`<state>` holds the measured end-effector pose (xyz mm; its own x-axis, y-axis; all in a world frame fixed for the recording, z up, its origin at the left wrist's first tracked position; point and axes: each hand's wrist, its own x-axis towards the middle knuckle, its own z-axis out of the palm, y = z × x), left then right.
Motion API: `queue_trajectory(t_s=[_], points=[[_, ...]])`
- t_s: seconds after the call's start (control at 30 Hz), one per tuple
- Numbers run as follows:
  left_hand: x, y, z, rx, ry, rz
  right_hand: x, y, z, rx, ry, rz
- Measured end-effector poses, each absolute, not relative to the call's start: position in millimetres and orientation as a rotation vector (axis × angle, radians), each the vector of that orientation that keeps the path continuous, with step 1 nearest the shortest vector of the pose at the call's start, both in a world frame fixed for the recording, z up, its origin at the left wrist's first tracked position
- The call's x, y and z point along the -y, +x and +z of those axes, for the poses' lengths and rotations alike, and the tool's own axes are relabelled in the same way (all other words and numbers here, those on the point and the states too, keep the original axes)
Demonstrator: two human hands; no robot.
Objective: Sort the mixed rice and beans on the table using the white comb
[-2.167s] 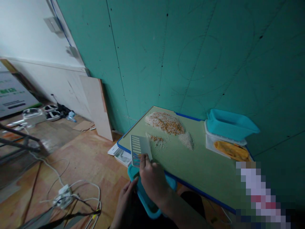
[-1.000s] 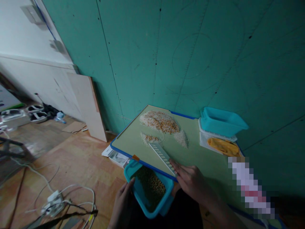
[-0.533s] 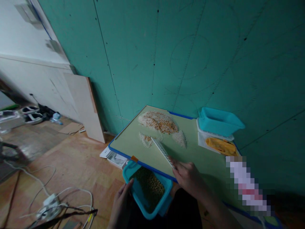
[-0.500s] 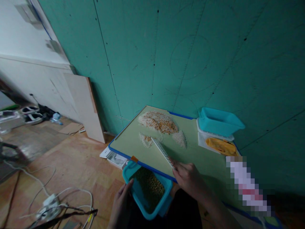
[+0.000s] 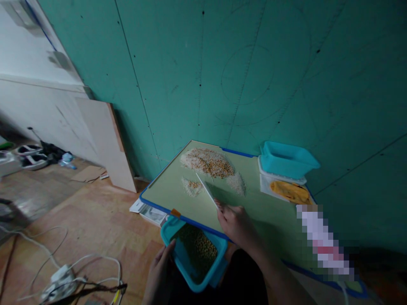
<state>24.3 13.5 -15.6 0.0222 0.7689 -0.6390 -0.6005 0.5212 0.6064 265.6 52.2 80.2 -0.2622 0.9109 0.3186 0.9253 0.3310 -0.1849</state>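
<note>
My right hand [image 5: 233, 218] grips the near end of a thin white flat strip [image 5: 206, 187]. Its edge is turned to me, and its far end reaches the mixed grains on the board. A small heap of white grains and yellow beans [image 5: 191, 186] lies left of the strip. Beyond it spreads a larger heap of the same mix [image 5: 210, 163]. My left hand [image 5: 161, 262] is closed on the left rim of a turquoise plastic tub [image 5: 199, 287], held below the board's front edge. Inside the tub are yellow beans [image 5: 206, 250] and small dark green grains [image 5: 187, 241].
The pale green board [image 5: 178, 201] has blue edging and stands against the green wall [image 5: 178, 63]. Another turquoise tub [image 5: 288, 159] and a yellow cloth-like thing [image 5: 290, 192] sit at its right. On the floor to the left are a power strip [image 5: 60, 281] and cables. A wooden panel [image 5: 104, 144] leans nearby.
My right hand has moved up and left with the strip, whose far end is now nearer the large heap. The strip has turned edge-on. My left hand still holds the tub.
</note>
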Motion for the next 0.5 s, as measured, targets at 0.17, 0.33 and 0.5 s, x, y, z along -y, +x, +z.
queue_trajectory(t_s=[0.17, 0.33, 0.5], points=[[-13, 28, -16, -1.108, 0.207, 1.061, -65, 241, 91, 2.28, -1.775, -0.018], [-11, 31, -10, -1.178, 0.258, 1.068, -67, 219, 104, 2.291, -1.875, -0.052], [-7, 32, -10, -1.199, 0.321, 1.113, -61, 213, 111, 2.274, -1.968, -0.05]])
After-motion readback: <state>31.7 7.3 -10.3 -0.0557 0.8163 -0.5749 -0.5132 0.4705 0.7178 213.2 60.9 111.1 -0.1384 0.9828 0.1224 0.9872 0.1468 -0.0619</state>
